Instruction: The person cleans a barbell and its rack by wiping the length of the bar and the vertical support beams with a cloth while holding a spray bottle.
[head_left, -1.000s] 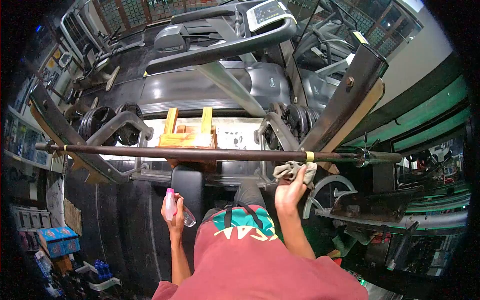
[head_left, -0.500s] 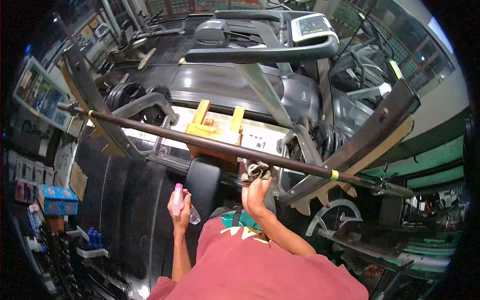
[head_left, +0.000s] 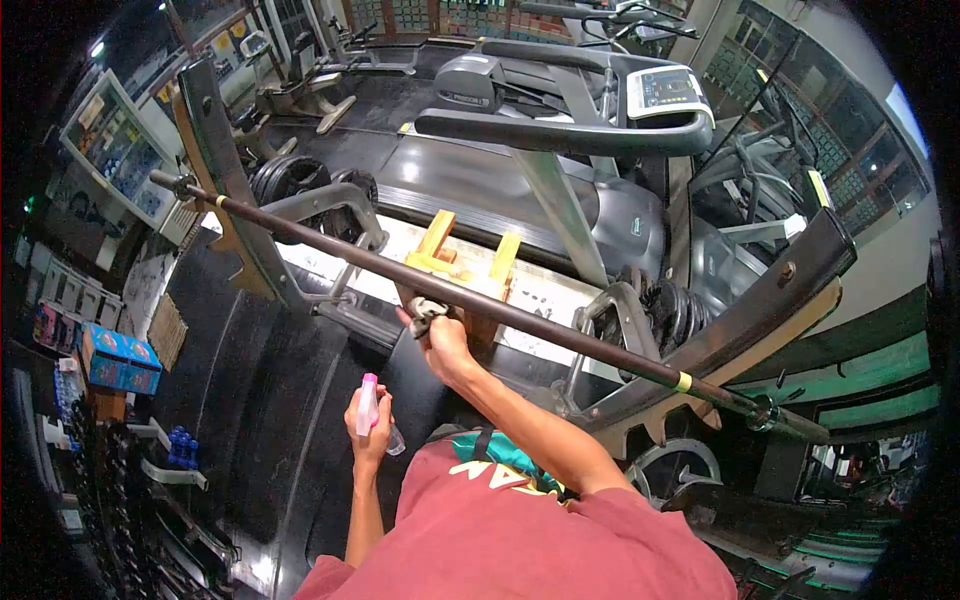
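Note:
A long dark barbell (head_left: 540,315) lies across the uprights of a bench-press rack (head_left: 752,312). My right hand (head_left: 446,346) is closed on a crumpled patterned cloth (head_left: 428,317), which is at the underside of the bar, left of its middle. Lower down, my left hand (head_left: 368,425) grips a clear spray bottle (head_left: 396,440) with a pink and white spray head (head_left: 368,392). The bottle is held away from the bar. Beneath my right forearm is the black padded bench (head_left: 410,385), partly hidden.
Beyond the bar stand an orange wooden frame (head_left: 436,240) and a treadmill (head_left: 480,180). Weight plates (head_left: 290,180) hang on the rack's left side, and more plates (head_left: 672,312) on its right. Blue boxes (head_left: 120,358) and a dumbbell rack (head_left: 172,470) are at the left.
My right hand has moved left along the bar with the cloth. My left hand still holds the spray bottle, slightly lower in view. The whole view has shifted somewhat.

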